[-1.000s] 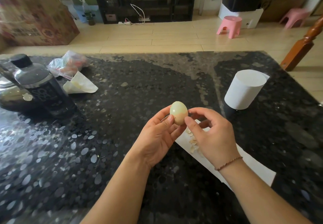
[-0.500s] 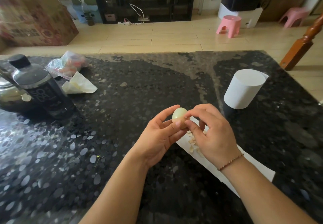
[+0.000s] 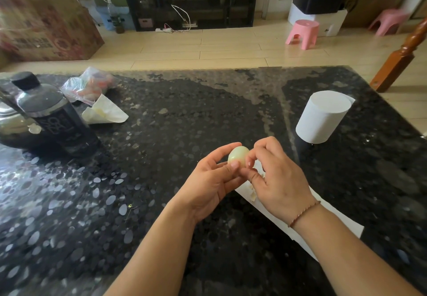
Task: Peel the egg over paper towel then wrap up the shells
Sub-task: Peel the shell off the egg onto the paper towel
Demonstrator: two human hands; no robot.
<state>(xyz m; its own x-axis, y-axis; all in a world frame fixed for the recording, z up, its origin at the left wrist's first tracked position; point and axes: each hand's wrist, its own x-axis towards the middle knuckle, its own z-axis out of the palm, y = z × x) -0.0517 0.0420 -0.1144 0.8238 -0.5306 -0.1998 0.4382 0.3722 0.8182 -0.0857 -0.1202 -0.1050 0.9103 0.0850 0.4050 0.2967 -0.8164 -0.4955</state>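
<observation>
A pale, glossy egg [image 3: 238, 155] is held above the black stone table, gripped between the thumb and fingers of my left hand [image 3: 211, 183]. My right hand [image 3: 275, 180] pinches at the egg's right side with thumb and fingertips. Under my right hand lies a white paper towel sheet [image 3: 335, 221], running toward the lower right. Several small shell pieces [image 3: 253, 194] rest on it near my right thumb. Most of the towel's near end is hidden by my right hand and forearm.
A white paper towel roll [image 3: 323, 116] stands at the right. At the far left are a dark bottle [image 3: 57, 120], a metal pot [image 3: 11, 129], a plastic bag [image 3: 90, 85] and a crumpled white tissue [image 3: 104, 112]. The table [image 3: 184, 115] ends just beyond them.
The egg has come down slightly and been turned in my left hand. My right fingers moved from below the egg up to its right side.
</observation>
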